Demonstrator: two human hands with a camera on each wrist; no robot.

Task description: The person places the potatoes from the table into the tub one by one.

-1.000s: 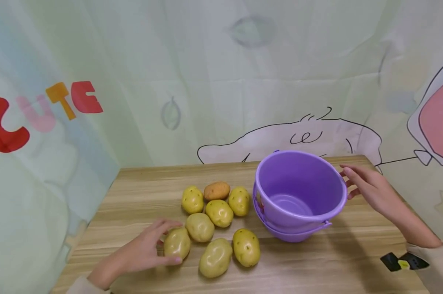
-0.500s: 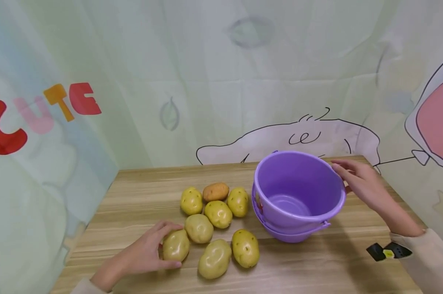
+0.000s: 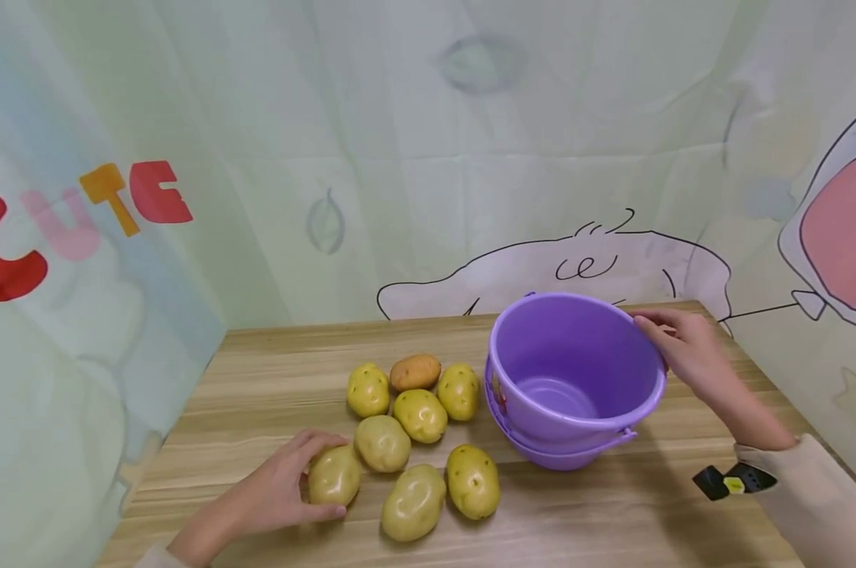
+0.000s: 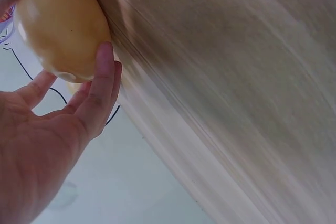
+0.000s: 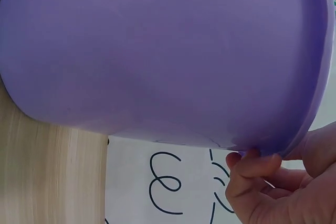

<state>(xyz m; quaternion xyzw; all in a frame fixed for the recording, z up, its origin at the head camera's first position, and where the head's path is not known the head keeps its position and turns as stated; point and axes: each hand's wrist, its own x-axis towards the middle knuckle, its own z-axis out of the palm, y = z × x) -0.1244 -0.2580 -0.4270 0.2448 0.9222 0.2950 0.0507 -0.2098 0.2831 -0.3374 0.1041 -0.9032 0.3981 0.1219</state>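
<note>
My left hand (image 3: 274, 487) holds a smooth pale-yellow potato (image 3: 334, 476) at the front left of the group, thumb on its near side and fingers round its far side. In the left wrist view, fingertips press on the same potato (image 4: 63, 27) from several sides, low over the wood. On the right, my right hand (image 3: 692, 356) grips the rim of a purple bucket (image 3: 566, 430). The right wrist view has the bucket wall (image 5: 147, 51) filling most of the frame, with the thumb at the rim and curled fingers (image 5: 257, 167) beneath its lip. The bucket's inside holds nothing.
Beside the held potato lies another pale potato (image 3: 383, 443). Two more, a pale one (image 3: 413, 502) and a yellow one (image 3: 473, 481), lie in front. Several yellow potatoes and an orange-brown one (image 3: 416, 371) sit behind. A printed curtain (image 3: 293, 158) hangs behind the wooden table (image 3: 278, 371).
My right hand has come left to the bucket and taken hold of its rim. The left hand has drawn in round the potato, which has shifted slightly left.
</note>
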